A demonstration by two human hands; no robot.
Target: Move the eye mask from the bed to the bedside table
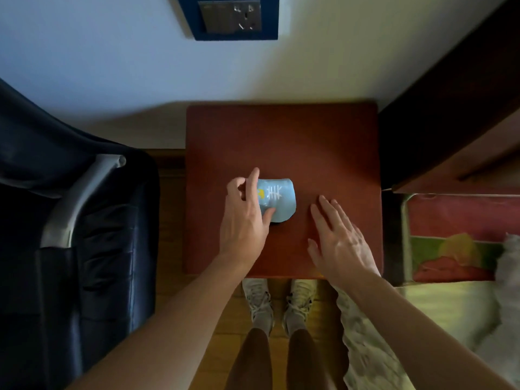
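Note:
The light blue eye mask (281, 198), with white lash stitching and a yellow patch, lies folded on the reddish-brown bedside table (281, 136), near its middle. My left hand (246, 218) is over the mask's left part, fingers apart, the index finger along its left edge and the thumb on its lower edge. It hides that side of the mask. My right hand (337, 240) is flat with fingers spread above the table top, to the right of the mask and apart from it, holding nothing.
A dark blue padded chair (84, 235) with a grey armrest stands left of the table. The bed (450, 305), with colourful bedding and a dark wooden headboard (450, 122), is at the right. A wall socket (233, 16) sits above. My feet stand below the table's front edge.

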